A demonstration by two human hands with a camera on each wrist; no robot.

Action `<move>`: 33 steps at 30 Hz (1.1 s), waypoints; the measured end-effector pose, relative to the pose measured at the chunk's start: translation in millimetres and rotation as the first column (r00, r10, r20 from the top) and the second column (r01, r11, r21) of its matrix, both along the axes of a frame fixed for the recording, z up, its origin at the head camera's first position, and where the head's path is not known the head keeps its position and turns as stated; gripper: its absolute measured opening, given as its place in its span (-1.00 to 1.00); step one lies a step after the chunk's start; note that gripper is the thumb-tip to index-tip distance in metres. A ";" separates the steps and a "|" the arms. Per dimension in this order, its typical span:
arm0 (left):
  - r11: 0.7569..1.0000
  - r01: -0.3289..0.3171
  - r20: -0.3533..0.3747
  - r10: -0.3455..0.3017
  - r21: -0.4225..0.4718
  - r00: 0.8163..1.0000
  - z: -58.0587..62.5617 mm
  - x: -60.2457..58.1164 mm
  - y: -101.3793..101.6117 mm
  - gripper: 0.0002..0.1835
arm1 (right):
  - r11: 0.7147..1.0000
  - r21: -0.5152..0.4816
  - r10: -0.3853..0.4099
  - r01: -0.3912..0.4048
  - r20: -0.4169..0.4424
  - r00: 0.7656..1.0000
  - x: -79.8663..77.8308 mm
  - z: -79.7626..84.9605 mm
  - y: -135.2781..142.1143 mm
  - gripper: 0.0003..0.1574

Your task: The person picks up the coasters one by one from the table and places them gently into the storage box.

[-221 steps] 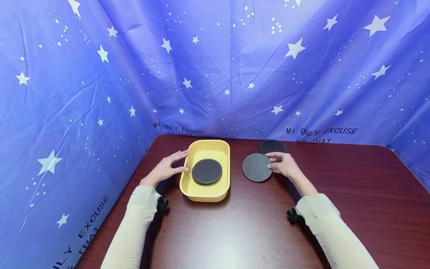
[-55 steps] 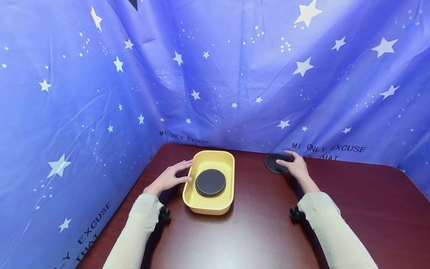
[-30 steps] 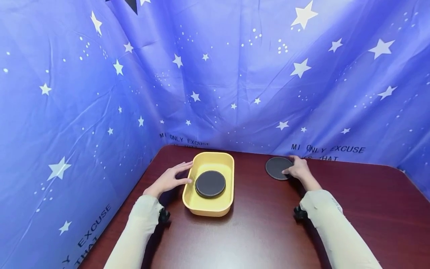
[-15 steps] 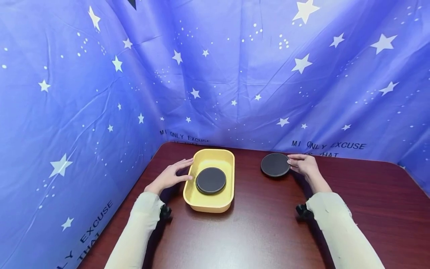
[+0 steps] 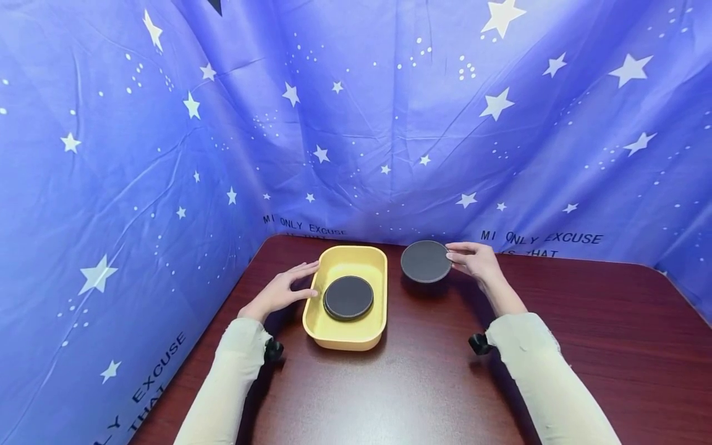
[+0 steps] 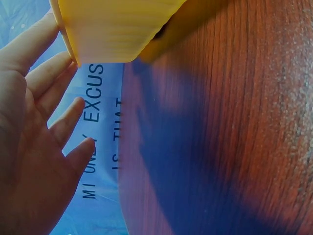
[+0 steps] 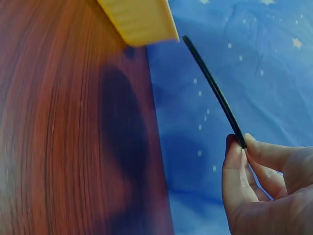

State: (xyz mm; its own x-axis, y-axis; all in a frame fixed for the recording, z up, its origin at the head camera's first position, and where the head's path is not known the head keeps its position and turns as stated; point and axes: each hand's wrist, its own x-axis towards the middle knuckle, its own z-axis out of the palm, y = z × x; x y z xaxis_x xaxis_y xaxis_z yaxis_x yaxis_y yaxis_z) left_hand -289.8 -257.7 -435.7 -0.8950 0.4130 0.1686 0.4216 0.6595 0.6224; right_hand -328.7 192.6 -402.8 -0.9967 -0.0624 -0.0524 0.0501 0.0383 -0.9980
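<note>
My right hand [image 5: 475, 266] pinches a round black coaster [image 5: 426, 262] with stitching along its edge. It is held up off the table, right of the yellow container, its shadow below. Seen edge-on in the right wrist view, the coaster [image 7: 215, 90] sits between thumb and fingertips. The yellow rectangular container [image 5: 317, 330] holds more black coasters [image 5: 348, 298], stacked flat inside. Fingers fairly straight, my left hand [image 5: 279, 293] rests its fingertips and thumb on the container's left rim. The left wrist view has those fingertips [image 6: 66, 58] right at the rim.
Both hands work over a dark red wood-grain table [image 5: 411, 383] with rounded corners. A blue star-printed cloth [image 5: 384, 111] hangs behind its back edge and along the left side.
My right hand took hold of the coaster at the table's back, lifted it and carried it left toward the container. An earlier coaster left the table. The left hand stayed at the rim.
</note>
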 end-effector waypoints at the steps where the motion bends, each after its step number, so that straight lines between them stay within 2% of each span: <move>1: 1.000 0.002 -0.001 -0.002 -0.001 1.000 0.0 0.3 -0.1 -0.26 | 1.000 0.005 0.004 -0.004 -0.004 1.000 0.6 0.7 -4.5 -0.33; 12: 1.000 -0.008 0.018 0.008 0.003 1.000 1.4 -2.1 1.1 -0.25 | 0.997 0.018 0.077 -0.076 -0.030 0.997 1.5 3.8 -59.6 -0.44; 22: 1.000 -0.008 0.016 0.008 0.004 1.000 1.4 -4.0 3.2 -0.26 | 0.990 0.076 0.124 -0.123 -0.011 0.992 3.3 1.3 -103.0 -0.54; 25: 1.000 -0.010 0.016 0.010 0.000 1.000 0.7 -3.6 2.3 -0.27 | 0.983 0.129 0.131 -0.127 -0.022 0.991 5.4 0.3 -115.8 -0.58; 28: 1.000 -0.008 0.017 0.008 -0.002 1.000 -0.3 -3.2 1.6 -0.27 | 0.959 0.259 0.137 -0.119 -0.052 0.989 9.1 0.6 -129.2 -0.64; 33: 1.000 -0.008 0.014 0.008 -0.001 1.000 -0.8 -2.2 0.7 -0.26 | 0.875 0.473 0.183 -0.101 -0.130 0.974 13.7 -2.0 -146.9 -0.74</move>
